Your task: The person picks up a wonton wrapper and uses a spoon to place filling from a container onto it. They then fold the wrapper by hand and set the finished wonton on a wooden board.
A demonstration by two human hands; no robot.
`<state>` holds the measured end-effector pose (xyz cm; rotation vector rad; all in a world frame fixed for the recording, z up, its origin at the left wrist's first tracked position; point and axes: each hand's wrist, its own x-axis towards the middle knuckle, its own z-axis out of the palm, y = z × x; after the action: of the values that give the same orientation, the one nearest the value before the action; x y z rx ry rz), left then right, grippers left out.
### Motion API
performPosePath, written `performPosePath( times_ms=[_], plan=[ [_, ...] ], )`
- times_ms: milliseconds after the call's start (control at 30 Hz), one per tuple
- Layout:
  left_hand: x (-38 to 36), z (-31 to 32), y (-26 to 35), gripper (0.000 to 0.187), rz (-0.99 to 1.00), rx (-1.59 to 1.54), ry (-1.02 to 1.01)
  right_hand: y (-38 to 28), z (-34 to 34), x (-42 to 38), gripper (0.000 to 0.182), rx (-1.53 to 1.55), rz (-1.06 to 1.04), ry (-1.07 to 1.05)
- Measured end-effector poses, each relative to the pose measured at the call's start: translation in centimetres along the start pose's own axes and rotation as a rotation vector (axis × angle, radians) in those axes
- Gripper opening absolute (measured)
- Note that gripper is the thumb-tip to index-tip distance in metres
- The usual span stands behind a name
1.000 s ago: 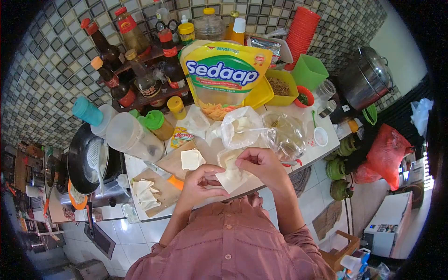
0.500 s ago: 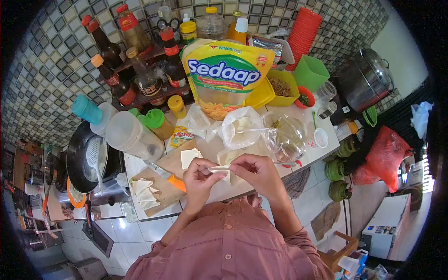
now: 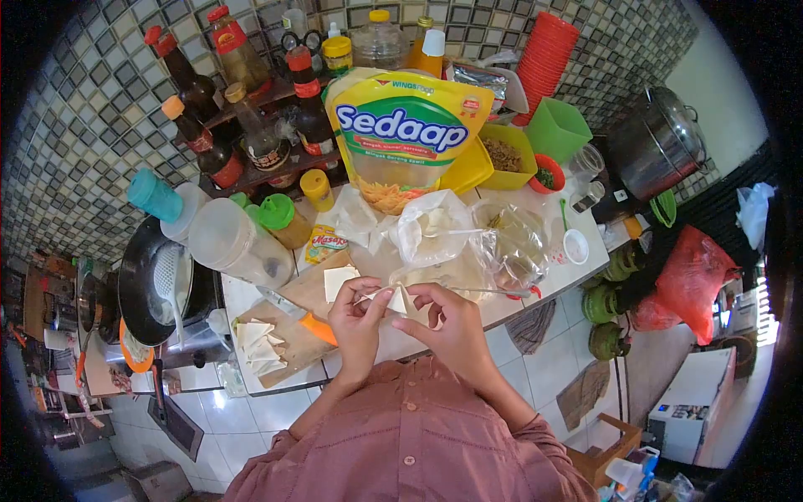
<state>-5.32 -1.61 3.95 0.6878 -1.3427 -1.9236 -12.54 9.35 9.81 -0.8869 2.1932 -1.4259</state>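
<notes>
Cream wrapper (image 3: 399, 301) pinched in left hand (image 3: 356, 325).

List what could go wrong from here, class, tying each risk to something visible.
The dough wrapper, pinched by the left hand with the right hand at its edge, might tear.
The orange-handled knife lies near the left hand, which could knock it.
The overlapping folded wrappers on the cutting board might stick together.

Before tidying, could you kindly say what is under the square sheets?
The board shows beside the sheets, partly behind the left hand; whatever lies directly beneath is covered.
</notes>
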Motion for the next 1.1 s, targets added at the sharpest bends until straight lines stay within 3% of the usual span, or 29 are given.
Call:
performPosePath(
  times_ms=[367, 567, 900, 1100],
  plan=[
    [-0.2, 0.0, 0.8, 0.016, -0.148, 0.006, -0.101, 1.5, 0.7, -0.3, 0.022, 0.008, 0.003, 0.139],
    [0.0, -0.1, 0.7, 0.015, -0.193, -0.063, -0.178, 1.8, 0.3, -0.2, 0.018, 0.095, 0.096, 0.111],
    [0.3, -0.3, 0.4, 0.015, -0.257, -0.040, -0.180, 2.3, 0.4, 0.0, 0.016, 0.135, 0.102, 0.104],
    [0.8, -1.2, 0.5, 0.013, -0.351, -0.070, -0.294, 3.2, 0.5, 0.1, 0.015, 0.136, 0.086, 0.081]
  ],
)
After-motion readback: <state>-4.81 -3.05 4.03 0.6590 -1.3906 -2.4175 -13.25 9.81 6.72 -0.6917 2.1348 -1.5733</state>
